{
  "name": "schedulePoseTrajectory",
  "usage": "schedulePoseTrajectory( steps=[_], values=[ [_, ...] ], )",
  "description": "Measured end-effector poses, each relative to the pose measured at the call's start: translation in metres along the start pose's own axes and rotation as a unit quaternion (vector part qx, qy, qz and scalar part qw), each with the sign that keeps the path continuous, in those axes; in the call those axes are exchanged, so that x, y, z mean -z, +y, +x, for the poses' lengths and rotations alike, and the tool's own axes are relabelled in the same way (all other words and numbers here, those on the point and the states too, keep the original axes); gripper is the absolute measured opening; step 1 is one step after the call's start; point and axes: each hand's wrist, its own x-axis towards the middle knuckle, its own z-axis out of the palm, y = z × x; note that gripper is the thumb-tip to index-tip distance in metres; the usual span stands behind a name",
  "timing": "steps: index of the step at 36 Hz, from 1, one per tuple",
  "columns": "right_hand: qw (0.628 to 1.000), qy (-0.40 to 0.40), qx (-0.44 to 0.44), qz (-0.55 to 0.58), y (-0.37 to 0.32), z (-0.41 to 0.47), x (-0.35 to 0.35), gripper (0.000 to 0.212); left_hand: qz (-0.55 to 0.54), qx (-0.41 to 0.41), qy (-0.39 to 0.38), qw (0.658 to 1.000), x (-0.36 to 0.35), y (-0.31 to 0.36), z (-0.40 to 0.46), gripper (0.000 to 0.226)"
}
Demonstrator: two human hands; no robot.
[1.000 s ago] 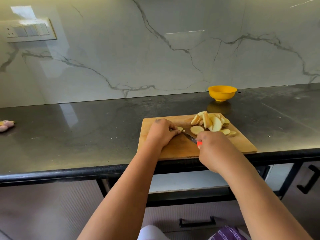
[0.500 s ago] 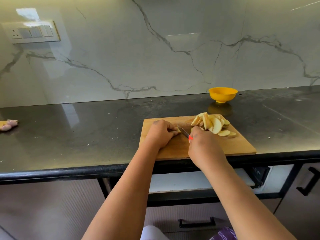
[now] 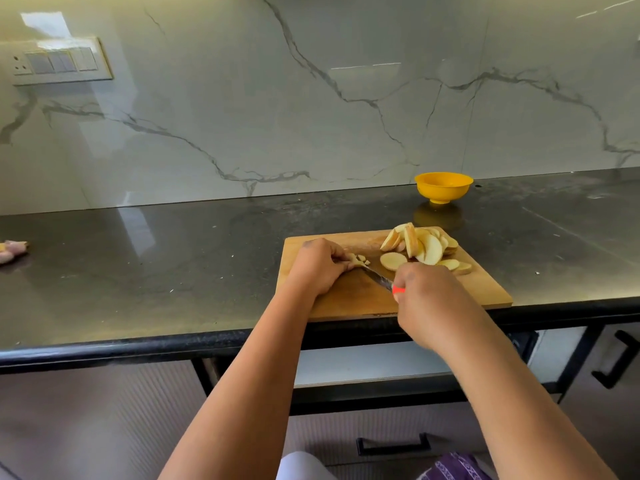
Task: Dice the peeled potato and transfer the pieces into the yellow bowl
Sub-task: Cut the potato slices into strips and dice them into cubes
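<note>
While the head view looks down over a dark polished surface (image 3: 173,271) that runs across the middle of the frame, a wooden cutting board (image 3: 485,292) lies at centre right, its near edge at the surface's front lip. On the board's left part the left hand (image 3: 320,265) has its fingers curled down over a small cluster of cut potato pieces (image 3: 358,259), pinning them to the wood. Lower right of it, the right hand (image 3: 426,299) is clenched round the red handle of a knife (image 3: 379,277), whose dark blade slants up and left to meet those pieces just beside the left fingertips. Toward the board's far right corner sits a heap of pale potato slices (image 3: 427,247), some leaning on one another, one flat round just left of the heap. Behind the board, apart from it and near the marble wall, stands the yellow bowl (image 3: 443,187); whether anything lies inside cannot be told. At the upper left a switch panel (image 3: 57,62) is mounted on the wall, and at the far left edge a small pinkish object (image 3: 12,249) rests on the surface.
</note>
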Motion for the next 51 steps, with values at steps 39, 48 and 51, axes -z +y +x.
schedulePoseTrajectory(
  steps=[39,48,51],
  values=[
    [0.986,0.128,0.067,0.085,0.021,0.009,-0.002,0.013,0.008,0.005,0.024,1.0,0.003,0.001,-0.006,0.024],
    [0.976,0.169,0.109,0.083,0.006,0.032,-0.034,0.009,0.038,-0.003,0.056,0.998,0.0,0.003,-0.024,0.042],
    [0.976,0.162,0.115,0.087,0.004,0.031,-0.037,0.004,0.119,-0.002,0.026,0.993,-0.004,0.002,-0.027,0.032]
  ],
)
